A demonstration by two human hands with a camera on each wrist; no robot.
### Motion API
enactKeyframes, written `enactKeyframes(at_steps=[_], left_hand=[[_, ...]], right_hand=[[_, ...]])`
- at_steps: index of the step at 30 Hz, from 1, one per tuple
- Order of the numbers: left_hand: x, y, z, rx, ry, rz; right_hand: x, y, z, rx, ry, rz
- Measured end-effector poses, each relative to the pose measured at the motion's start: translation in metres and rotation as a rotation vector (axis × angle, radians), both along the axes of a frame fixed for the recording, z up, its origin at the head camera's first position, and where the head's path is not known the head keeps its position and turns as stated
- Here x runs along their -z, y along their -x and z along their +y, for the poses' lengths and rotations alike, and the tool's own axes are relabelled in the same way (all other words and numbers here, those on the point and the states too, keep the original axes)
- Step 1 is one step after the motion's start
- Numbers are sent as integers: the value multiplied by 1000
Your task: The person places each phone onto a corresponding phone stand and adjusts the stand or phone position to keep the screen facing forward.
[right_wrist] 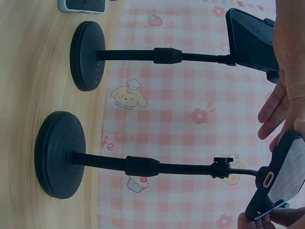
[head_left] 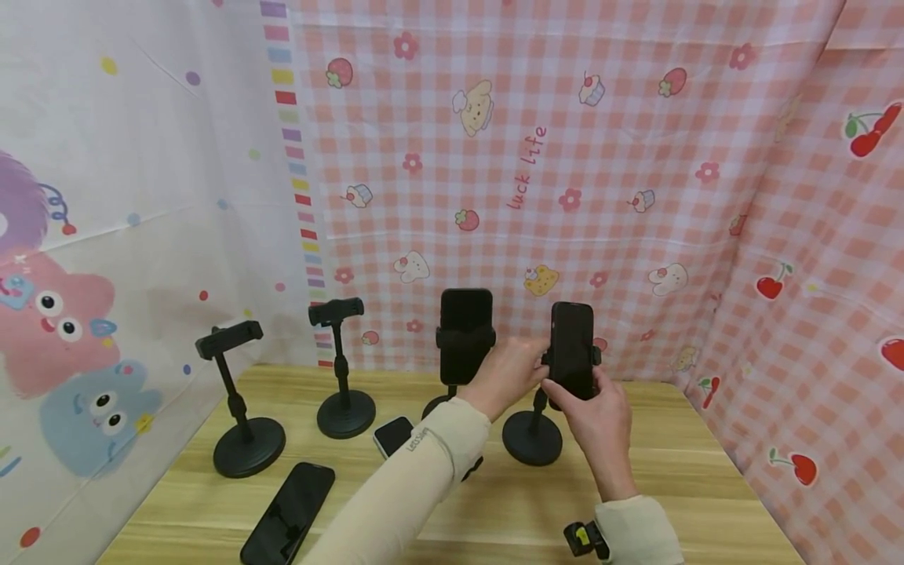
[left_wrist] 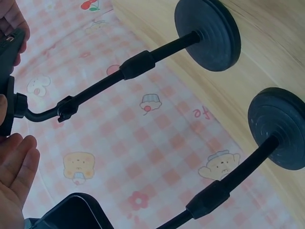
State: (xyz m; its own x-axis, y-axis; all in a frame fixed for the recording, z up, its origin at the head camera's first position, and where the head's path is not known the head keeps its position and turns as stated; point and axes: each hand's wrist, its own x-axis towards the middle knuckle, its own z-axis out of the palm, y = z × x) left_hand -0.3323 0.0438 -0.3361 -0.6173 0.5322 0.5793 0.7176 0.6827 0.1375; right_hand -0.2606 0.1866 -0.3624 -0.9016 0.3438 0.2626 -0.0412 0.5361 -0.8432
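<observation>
A black phone (head_left: 574,345) sits upright in the clamp of the rightmost black phone stand (head_left: 533,439). My right hand (head_left: 600,422) holds its lower part, thumb at the lower left corner and fingers around the right edge. At the phone's left side, my left hand (head_left: 510,375) grips the clamp of the stand between thumb and index finger, other fingers extended. The right wrist view shows the clamp from its side, with the phone (right_wrist: 288,174) in it. Just left, a second phone (head_left: 466,314) stands in another holder, partly behind my left hand.
Two stands with bare clamps, one far left (head_left: 249,447) and one beside it (head_left: 346,414), stand on the wooden table (head_left: 678,471). A large black phone (head_left: 289,514) lies at the front left. A smaller phone (head_left: 392,433) lies near my left sleeve. Patterned cloth hangs behind.
</observation>
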Motion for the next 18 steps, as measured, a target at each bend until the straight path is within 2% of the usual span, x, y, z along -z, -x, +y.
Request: enactKeyframes(at_steps=[7, 12, 18], left_hand=[[4, 2, -3, -6, 56, 82], [5, 0, -6, 27, 80, 162], [4, 0, -7, 46, 101, 206]], right_hand=[[2, 0, 2, -4, -10, 16], [5, 2, 3, 22, -26, 36], [8, 6, 5, 47, -59, 60]])
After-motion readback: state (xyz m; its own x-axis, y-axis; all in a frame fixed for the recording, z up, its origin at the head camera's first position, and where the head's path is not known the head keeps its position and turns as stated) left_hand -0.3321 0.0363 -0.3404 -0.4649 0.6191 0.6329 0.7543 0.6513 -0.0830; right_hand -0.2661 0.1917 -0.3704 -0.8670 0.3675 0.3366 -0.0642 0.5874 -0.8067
